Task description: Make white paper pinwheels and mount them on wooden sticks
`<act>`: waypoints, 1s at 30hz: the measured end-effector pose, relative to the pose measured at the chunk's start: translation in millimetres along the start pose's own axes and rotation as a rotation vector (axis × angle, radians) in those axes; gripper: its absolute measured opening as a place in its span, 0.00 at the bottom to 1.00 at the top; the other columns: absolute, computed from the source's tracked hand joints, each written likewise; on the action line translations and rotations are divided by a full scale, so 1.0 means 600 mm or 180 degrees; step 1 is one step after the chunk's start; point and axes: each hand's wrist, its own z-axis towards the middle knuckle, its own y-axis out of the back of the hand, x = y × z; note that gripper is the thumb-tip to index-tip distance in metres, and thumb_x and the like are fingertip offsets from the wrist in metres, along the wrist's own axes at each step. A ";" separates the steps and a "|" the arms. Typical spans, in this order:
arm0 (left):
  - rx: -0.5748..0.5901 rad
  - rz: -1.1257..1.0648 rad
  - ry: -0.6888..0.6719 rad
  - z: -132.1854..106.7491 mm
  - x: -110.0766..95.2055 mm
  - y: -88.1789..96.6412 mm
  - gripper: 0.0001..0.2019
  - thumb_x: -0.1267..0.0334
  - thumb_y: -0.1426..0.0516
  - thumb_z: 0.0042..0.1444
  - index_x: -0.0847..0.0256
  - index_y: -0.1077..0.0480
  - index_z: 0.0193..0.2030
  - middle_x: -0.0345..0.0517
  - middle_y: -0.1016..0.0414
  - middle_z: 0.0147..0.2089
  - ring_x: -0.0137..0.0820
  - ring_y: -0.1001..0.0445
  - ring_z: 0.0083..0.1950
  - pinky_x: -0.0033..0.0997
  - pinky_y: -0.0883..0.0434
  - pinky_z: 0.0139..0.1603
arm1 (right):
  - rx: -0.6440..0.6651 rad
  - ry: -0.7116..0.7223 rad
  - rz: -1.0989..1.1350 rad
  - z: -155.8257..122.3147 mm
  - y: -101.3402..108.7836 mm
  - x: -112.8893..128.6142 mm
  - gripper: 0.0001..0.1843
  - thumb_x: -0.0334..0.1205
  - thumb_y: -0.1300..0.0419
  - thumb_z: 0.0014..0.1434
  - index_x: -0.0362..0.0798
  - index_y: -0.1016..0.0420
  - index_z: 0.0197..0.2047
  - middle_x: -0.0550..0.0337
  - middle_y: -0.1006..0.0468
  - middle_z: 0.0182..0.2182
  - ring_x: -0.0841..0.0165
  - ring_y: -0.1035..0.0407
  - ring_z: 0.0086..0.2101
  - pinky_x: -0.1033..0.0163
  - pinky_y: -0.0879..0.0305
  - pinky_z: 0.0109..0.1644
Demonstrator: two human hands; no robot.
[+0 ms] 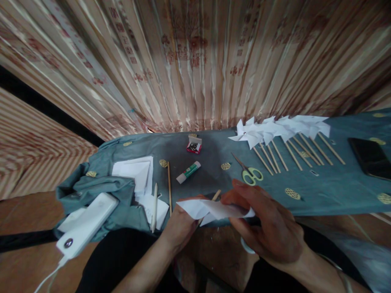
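Note:
Near the table's front edge I hold a white paper pinwheel [210, 208] between my hands. My left hand [181, 221] is closed at its left side and underneath; the paper hides some of those fingers. A wooden stick [216, 195] pokes out behind the paper. My right hand [271, 224] has thumb and fingers closed on the right end of the paper. Just beyond that hand lie scissors [252, 175] with light green handles. Farther off are a green and white glue stick [188, 172] and a small open red and white box [194, 145] with small metal pieces inside.
Several finished pinwheels [281, 129] on sticks lie in a row at the back right, beside a dark phone [371, 156]. On the left are folded white papers [134, 169], a loose stick [169, 185], a white pen [154, 207] and a white power bank [88, 226] with a cable.

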 end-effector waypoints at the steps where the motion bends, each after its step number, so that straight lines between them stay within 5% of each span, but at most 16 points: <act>1: -0.0005 0.0029 -0.0012 0.000 0.002 0.002 0.08 0.61 0.35 0.41 0.59 0.27 0.19 0.40 0.30 0.23 0.29 0.33 0.28 0.25 0.38 0.30 | -0.0006 0.0014 0.0000 0.000 0.000 0.000 0.31 0.30 0.48 0.64 0.41 0.50 0.68 0.55 0.17 0.37 0.64 0.22 0.39 0.61 0.24 0.42; 10: -0.0042 -0.0176 0.0031 0.003 -0.001 0.001 0.07 0.61 0.33 0.38 0.59 0.25 0.20 0.37 0.36 0.22 0.24 0.42 0.25 0.23 0.42 0.27 | 0.0015 -0.0033 0.0049 0.000 0.000 0.000 0.30 0.29 0.47 0.63 0.42 0.49 0.67 0.56 0.18 0.36 0.64 0.22 0.38 0.61 0.24 0.41; 30: 0.0096 0.0280 -0.0159 0.000 -0.004 0.007 0.14 0.54 0.33 0.44 0.64 0.23 0.22 0.41 0.33 0.25 0.25 0.38 0.27 0.25 0.41 0.28 | 0.0098 -0.0116 0.0058 -0.005 0.002 0.002 0.33 0.30 0.48 0.63 0.46 0.53 0.69 0.56 0.17 0.38 0.62 0.22 0.38 0.60 0.23 0.42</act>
